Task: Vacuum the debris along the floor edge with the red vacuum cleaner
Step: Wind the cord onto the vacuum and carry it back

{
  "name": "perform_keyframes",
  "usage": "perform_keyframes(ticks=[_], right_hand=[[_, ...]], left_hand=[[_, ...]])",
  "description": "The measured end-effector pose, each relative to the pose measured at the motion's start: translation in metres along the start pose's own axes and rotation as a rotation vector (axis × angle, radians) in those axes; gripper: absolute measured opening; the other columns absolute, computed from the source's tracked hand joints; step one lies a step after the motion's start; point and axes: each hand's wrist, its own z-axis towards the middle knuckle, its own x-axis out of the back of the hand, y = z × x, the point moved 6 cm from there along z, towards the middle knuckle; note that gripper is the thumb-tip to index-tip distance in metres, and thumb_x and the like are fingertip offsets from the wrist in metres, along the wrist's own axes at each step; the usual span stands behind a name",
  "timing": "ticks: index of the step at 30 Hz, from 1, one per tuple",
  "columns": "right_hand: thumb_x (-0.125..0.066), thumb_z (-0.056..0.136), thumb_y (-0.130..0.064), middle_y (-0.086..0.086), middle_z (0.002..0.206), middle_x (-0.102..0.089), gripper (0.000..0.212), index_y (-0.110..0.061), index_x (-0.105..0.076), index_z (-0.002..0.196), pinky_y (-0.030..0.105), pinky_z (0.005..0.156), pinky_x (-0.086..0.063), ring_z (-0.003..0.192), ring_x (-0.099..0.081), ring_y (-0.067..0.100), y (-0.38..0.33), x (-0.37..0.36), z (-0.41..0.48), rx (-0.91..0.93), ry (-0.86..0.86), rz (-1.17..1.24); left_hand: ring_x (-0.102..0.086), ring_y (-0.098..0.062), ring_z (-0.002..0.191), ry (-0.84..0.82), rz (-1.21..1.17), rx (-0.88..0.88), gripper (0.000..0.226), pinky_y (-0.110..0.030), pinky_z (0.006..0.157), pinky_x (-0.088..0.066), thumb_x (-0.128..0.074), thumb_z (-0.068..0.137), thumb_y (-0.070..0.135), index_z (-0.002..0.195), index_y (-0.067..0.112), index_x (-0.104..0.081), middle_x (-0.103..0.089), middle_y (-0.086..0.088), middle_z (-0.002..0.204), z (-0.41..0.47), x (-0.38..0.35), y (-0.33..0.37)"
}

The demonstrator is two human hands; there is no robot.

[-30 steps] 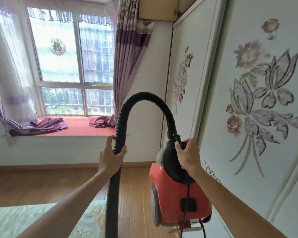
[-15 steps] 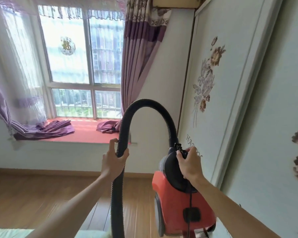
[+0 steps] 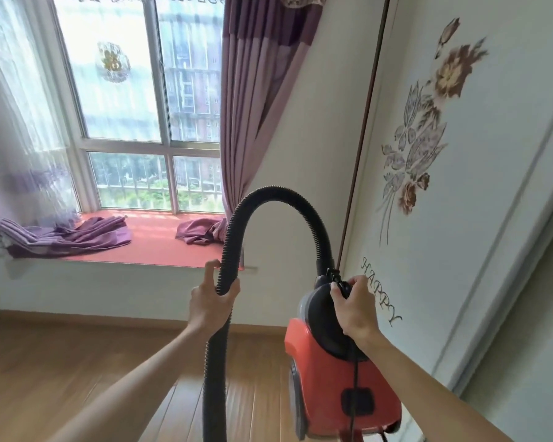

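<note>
Grip L (image 3: pixel 209 303) wraps hose (image 3: pixel 270 194), grip R (image 3: pixel 353 309) vac handle (image 3: pixel 336 278).

1. We see strong daylight entering through the window (image 3: pixel 122 100), whose panes are overexposed and hazy.
2. We notice the light falls from the left-front, leaving a pale sheen on the wooden floor (image 3: pixel 77 378).
3. We find the wardrobe door (image 3: pixel 479 237) leaning and bowed by wide-angle distortion.
4. We see the red vacuum cleaner (image 3: pixel 329 387) softly blurred near the bottom edge.
</note>
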Motion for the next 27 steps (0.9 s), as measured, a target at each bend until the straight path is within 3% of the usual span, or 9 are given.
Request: perform_keyframes(ticks=[9,11,16,18,21,27], right_hand=[[-0.056,0.098,-0.034,-0.003,0.082,-0.054,0.026,-0.013,-0.041,0.104,0.047,0.066,-0.059,0.071,-0.058,0.017,0.026,-0.077,0.13,-0.041,-0.001,-0.038],[-0.055,0.099,-0.034,-0.001,0.082,-0.056,0.026,-0.013,-0.041,0.104,0.041,0.066,-0.056,0.071,-0.057,0.016,0.031,-0.09,0.154,-0.036,0.013,-0.051],[-0.055,0.099,-0.033,-0.002,0.082,-0.054,0.026,-0.013,-0.039,0.104,0.024,0.051,-0.043,0.065,-0.053,0.008,0.048,-0.118,0.201,-0.086,0.015,-0.06],[-0.055,0.099,-0.033,-0.001,0.084,-0.056,0.027,-0.012,-0.039,0.105,0.026,0.051,-0.046,0.066,-0.055,0.011,0.055,-0.128,0.217,-0.111,0.007,-0.06],[-0.055,0.099,-0.033,0.001,0.084,-0.057,0.028,-0.011,-0.04,0.107,0.042,0.06,-0.058,0.073,-0.062,0.022,0.067,-0.147,0.238,-0.154,-0.026,-0.058],[-0.054,0.1,-0.034,0.006,0.095,-0.061,0.026,-0.015,-0.037,0.106,0.032,0.057,-0.054,0.073,-0.061,0.018,0.103,-0.192,0.28,-0.163,-0.056,-0.099]], left_hand=[[-0.062,-0.022,0.045,-0.031,0.017,0.028,0.043,-0.029,0.037,-0.051,-0.069,0.091,0.028,0.121,0.038,-0.04,-0.065,-0.008,0.066,0.138,-0.071,-0.06],[-0.062,-0.021,0.045,-0.051,0.015,0.025,0.043,-0.03,0.038,-0.052,-0.069,0.091,0.028,0.12,0.039,-0.04,-0.066,-0.007,0.068,0.169,-0.084,-0.07],[-0.06,-0.014,0.039,-0.097,0.083,0.008,0.041,-0.023,0.035,-0.045,-0.069,0.09,0.031,0.118,0.041,-0.041,-0.065,0.001,0.063,0.219,-0.115,-0.09],[-0.06,-0.011,0.039,-0.102,0.088,0.017,0.04,-0.021,0.035,-0.042,-0.069,0.09,0.032,0.117,0.042,-0.042,-0.064,0.002,0.06,0.235,-0.126,-0.099],[-0.058,-0.009,0.038,-0.115,0.111,0.032,0.04,-0.019,0.037,-0.04,-0.068,0.089,0.033,0.117,0.043,-0.042,-0.063,0.002,0.056,0.254,-0.141,-0.111],[-0.057,-0.012,0.039,-0.126,0.122,0.098,0.039,-0.023,0.042,-0.045,-0.068,0.089,0.034,0.119,0.041,-0.043,-0.063,0.001,0.057,0.287,-0.176,-0.155]])
